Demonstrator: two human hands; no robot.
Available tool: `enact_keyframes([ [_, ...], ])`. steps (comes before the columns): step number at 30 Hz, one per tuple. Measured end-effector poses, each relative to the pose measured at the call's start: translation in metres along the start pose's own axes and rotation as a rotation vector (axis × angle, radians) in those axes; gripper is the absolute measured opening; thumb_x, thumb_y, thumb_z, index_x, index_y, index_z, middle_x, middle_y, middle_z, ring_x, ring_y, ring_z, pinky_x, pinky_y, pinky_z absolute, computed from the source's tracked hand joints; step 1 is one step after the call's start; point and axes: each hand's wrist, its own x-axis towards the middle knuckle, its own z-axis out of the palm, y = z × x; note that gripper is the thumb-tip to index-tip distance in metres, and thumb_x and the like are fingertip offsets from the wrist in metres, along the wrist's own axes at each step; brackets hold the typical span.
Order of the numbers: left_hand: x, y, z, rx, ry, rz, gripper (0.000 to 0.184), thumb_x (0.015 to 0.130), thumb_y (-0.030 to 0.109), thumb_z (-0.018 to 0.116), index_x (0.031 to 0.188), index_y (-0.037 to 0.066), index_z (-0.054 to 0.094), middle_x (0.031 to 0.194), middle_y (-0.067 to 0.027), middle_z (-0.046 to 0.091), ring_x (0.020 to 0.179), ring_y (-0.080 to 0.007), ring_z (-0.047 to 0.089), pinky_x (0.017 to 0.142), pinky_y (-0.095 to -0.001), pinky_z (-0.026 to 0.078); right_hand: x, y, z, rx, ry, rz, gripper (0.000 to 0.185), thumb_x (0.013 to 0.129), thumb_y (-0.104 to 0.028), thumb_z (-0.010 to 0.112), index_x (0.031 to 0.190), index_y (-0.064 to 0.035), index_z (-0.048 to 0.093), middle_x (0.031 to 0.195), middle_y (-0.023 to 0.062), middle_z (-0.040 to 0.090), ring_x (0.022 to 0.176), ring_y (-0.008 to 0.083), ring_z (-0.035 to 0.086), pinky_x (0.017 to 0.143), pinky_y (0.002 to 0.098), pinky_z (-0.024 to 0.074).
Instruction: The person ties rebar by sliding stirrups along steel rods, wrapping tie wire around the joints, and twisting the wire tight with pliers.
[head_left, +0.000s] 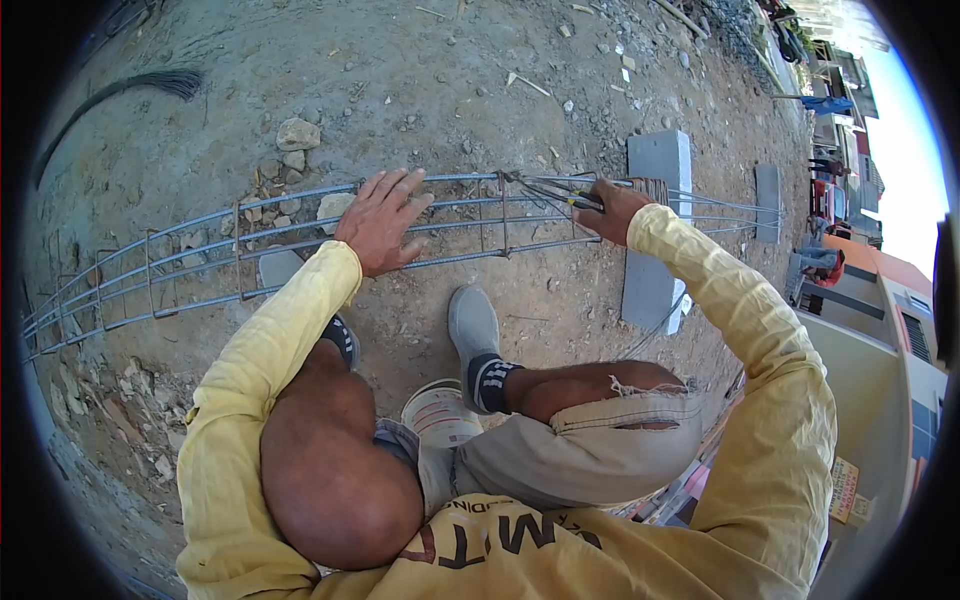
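Observation:
A long rebar cage (440, 262) of several parallel bars, joined by square stirrups, runs from left to right in front of me. My left hand (383, 222) rests on its bars with the fingers spread, holding nothing. Farther right, my right hand (608, 212) is wrapped round the handles of pliers (560, 193). The tips of the pliers reach to the upper bar beside a stirrup (503, 215). Close to my right hand, several stirrups (650, 188) sit bunched together on the bars.
Grey blocks (658, 155) (768, 204) lie under the right part of the cage. A white bucket (440, 415) is between my legs. Stones (298, 134) and a bundle of wire (175, 82) lie on the dirt ground. A person (825, 265) is at the far right.

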Motion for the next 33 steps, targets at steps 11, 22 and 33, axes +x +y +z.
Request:
enact_keyframes([
  [11,0.000,0.001,-0.001,-0.009,-0.003,-0.007,0.062,0.078,0.036,0.068,0.132,0.010,0.051,0.149,-0.0139,0.033,0.138,-0.0318,0.028,0.116,-0.0459,0.020,0.014,-0.042,-0.070,-0.448,-0.070,-0.094,0.038,0.085,-0.037,0.065,0.097,-0.0004,0.066,0.089,0.0191,0.069,0.080,0.0296,0.070,0.069,0.0413,0.0557],
  [22,-0.004,0.000,0.002,-0.014,0.004,-0.003,0.062,0.079,0.038,0.067,0.132,0.010,0.051,0.148,-0.0138,0.033,0.138,-0.0313,0.029,0.116,-0.0454,0.020,0.012,0.014,0.003,0.784,-0.610,0.316,0.042,0.069,-0.041,0.081,0.088,-0.0104,0.060,0.057,0.0002,0.053,0.041,0.0089,0.049,0.035,0.0255,0.0372],
  [33,0.001,0.005,-0.006,0.023,-0.032,0.007,0.062,0.079,0.037,0.067,0.133,0.012,0.051,0.149,-0.0144,0.033,0.138,-0.0322,0.029,0.116,-0.0460,0.021,-0.004,0.005,-0.025,0.494,-0.265,-0.023,0.040,0.096,-0.036,0.045,0.096,0.0014,0.061,0.074,0.0111,0.066,0.058,0.0205,0.067,0.048,0.0334,0.0531],
])
